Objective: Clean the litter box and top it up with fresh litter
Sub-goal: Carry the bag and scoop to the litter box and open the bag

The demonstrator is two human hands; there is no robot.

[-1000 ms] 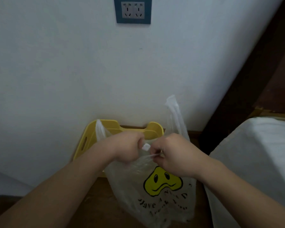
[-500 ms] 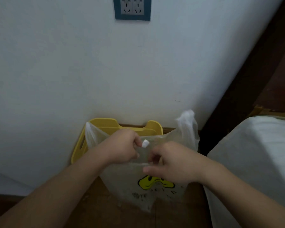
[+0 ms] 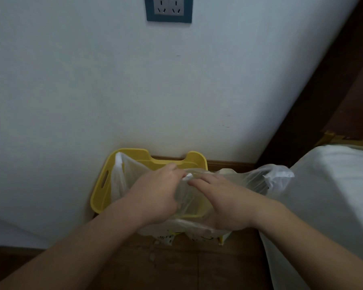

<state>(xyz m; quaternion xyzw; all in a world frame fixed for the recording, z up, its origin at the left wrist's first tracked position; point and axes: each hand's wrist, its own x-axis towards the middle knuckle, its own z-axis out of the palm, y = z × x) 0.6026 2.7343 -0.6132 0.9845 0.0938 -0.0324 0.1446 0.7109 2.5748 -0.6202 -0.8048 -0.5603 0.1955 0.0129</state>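
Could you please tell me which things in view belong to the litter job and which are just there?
Part of the job:
- yellow bin
- clear plastic bag, spread over the bin
- left hand and right hand, both on the bag

Just there:
- wall socket
- white covered furniture
- crumbs on the floor
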